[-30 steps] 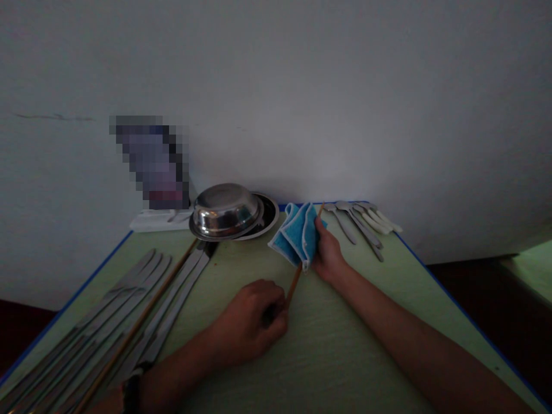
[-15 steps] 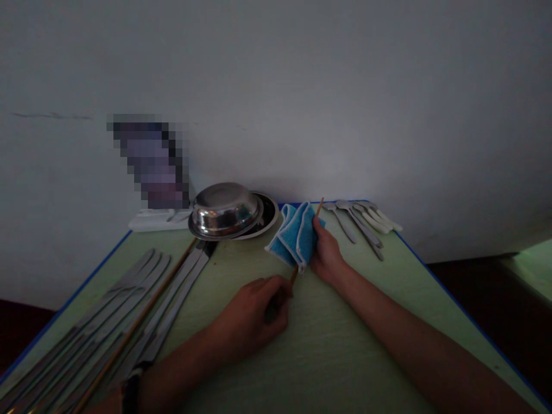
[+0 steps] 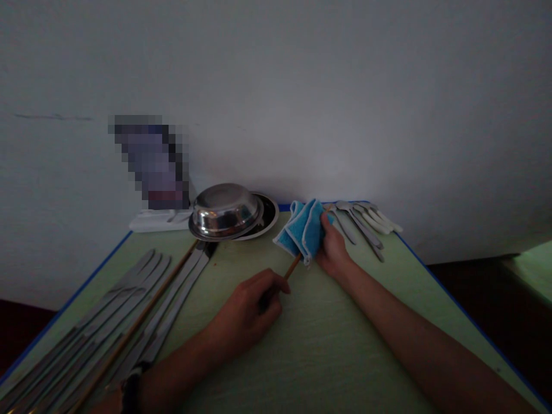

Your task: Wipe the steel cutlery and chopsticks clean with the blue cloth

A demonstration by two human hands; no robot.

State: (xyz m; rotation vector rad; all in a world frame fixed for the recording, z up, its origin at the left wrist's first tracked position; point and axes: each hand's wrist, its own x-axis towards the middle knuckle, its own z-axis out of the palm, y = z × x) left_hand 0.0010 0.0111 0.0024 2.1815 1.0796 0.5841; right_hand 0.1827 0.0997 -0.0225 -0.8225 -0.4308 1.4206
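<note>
A blue cloth (image 3: 306, 230) with white edging is folded around a thin brown chopstick (image 3: 293, 267). My right hand (image 3: 334, 247) is closed on the cloth, pressing it about the stick's upper part. Lower and to the left, my left hand (image 3: 254, 305) pinches the chopstick's near end between thumb and fingers. The stick slants up to the right, and its middle is hidden inside the cloth. Both hands are above the green table (image 3: 328, 345).
An upturned metal bowl (image 3: 226, 210) rests on another dish (image 3: 269, 213) by the wall. Several table knives (image 3: 116, 305) and a long brown stick (image 3: 142, 316) lie at the left. Spoons (image 3: 351, 213) lie at the back right. A blurred-out upright object (image 3: 155, 164) stands on a white base (image 3: 159, 219).
My right hand and the cloth have shifted slightly right and up along the chopstick. My left hand has moved a little left, so more of the stick shows between the hands.
</note>
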